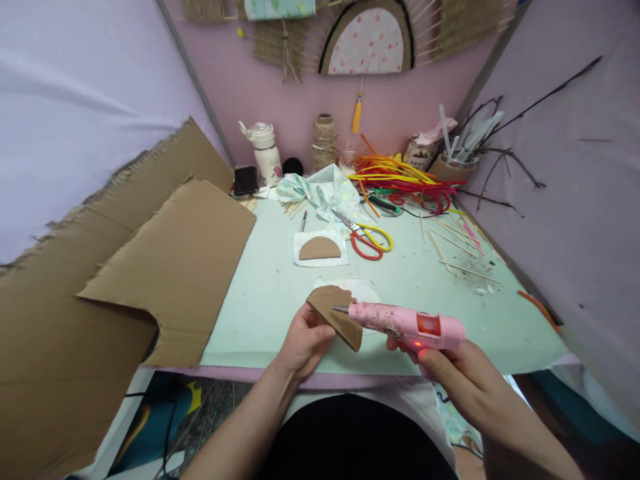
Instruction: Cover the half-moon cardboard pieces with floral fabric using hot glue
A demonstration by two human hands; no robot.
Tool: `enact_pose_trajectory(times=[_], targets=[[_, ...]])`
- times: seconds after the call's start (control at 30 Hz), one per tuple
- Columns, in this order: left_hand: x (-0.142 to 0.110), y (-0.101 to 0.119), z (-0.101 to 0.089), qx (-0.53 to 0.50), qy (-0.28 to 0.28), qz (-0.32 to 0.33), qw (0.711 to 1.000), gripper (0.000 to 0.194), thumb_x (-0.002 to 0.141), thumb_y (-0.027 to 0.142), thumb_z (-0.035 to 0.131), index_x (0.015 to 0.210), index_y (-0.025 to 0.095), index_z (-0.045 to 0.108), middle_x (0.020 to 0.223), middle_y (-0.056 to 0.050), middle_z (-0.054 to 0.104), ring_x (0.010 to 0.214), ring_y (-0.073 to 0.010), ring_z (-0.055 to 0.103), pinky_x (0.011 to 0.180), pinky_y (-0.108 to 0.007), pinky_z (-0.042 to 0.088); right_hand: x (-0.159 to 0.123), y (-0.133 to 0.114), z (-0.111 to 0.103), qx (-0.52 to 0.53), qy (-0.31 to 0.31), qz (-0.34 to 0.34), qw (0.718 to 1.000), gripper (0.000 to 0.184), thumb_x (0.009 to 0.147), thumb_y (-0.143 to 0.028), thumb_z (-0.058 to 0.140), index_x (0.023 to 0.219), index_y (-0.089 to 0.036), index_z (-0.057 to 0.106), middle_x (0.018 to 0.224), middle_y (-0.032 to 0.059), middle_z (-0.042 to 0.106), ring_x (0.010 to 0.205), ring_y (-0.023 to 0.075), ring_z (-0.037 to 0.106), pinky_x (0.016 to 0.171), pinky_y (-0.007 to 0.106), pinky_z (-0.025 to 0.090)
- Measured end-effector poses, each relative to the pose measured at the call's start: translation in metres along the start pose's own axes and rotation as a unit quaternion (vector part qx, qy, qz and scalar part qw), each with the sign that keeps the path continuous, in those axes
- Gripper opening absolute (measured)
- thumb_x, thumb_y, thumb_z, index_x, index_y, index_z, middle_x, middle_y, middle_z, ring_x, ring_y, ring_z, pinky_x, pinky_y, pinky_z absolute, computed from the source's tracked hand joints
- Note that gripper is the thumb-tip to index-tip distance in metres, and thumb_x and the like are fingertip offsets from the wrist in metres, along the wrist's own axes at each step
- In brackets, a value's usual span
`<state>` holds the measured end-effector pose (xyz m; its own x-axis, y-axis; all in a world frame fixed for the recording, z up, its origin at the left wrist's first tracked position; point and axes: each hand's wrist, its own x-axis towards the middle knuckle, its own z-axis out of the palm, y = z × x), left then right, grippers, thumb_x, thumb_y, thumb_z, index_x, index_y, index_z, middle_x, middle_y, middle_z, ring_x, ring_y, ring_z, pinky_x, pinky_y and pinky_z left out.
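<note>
My left hand (305, 341) is closed on a half-round piece of brown cardboard (336, 312), held tilted above the table with the thumb on its face. In my right hand (450, 373) is a pink hot glue gun (400, 321), its red light lit. The gun's metal nozzle points left, over the face of the cardboard piece; whether it touches cannot be told. Under the held piece lies a pale piece of fabric (367, 290), partly hidden. Farther back, a smaller cardboard half-circle (320, 249) rests on a light patterned fabric rectangle (320, 262).
Scissors (367, 240) with red and yellow handles lie beyond the hands. Large cardboard sheets (175, 260) cover the left side. Thin sticks (445, 253) are scattered at right. Behind stand a white bottle (267, 157), a twine spool (325, 143) and colourful pipe cleaners (400, 175).
</note>
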<state>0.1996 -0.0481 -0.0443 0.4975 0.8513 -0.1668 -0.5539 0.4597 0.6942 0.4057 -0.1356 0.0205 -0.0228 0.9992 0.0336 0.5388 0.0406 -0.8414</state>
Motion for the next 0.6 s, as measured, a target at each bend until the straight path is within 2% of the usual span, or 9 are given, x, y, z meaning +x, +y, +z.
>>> enact_pose_trajectory(times=[0.13, 0.37, 0.6], targets=[[-0.0004, 0.0000, -0.0004, 0.013, -0.005, -0.009, 1.000, 0.060, 0.055, 0.024, 0.086, 0.111, 0.017, 0.064, 0.113, -0.012, 0.067, 0.112, -0.0315, 0.058, 0.102, -0.046, 0.036, 0.0001, -0.0046, 0.0036, -0.009, -0.007, 0.004, 1.000, 0.035, 0.092, -0.045, 0.043, 0.102, -0.021, 0.067, 0.087, 0.0066, 0.069, 0.078, 0.0210, 0.065, 0.074, 0.034, 0.057], [-0.0009, -0.0004, 0.0003, 0.008, -0.018, -0.006, 1.000, 0.058, 0.055, 0.023, 0.086, 0.109, 0.018, 0.065, 0.113, -0.011, 0.067, 0.110, -0.0290, 0.059, 0.100, -0.044, 0.039, -0.0003, -0.0048, 0.0046, -0.018, 0.001, 0.011, 1.000, 0.035, 0.092, -0.046, 0.041, 0.084, -0.021, 0.065, 0.069, 0.0025, 0.063, 0.059, 0.0179, 0.058, 0.063, 0.031, 0.055], [-0.0014, -0.0011, -0.0010, 0.007, -0.016, -0.006, 1.000, 0.061, 0.055, 0.024, 0.086, 0.112, 0.019, 0.064, 0.115, -0.011, 0.067, 0.112, -0.0307, 0.059, 0.102, -0.046, 0.038, -0.0002, -0.0023, 0.0043, -0.043, 0.000, 0.000, 0.999, 0.035, 0.093, -0.047, 0.039, 0.081, -0.024, 0.062, 0.065, 0.0019, 0.060, 0.056, 0.0177, 0.056, 0.052, 0.027, 0.051]])
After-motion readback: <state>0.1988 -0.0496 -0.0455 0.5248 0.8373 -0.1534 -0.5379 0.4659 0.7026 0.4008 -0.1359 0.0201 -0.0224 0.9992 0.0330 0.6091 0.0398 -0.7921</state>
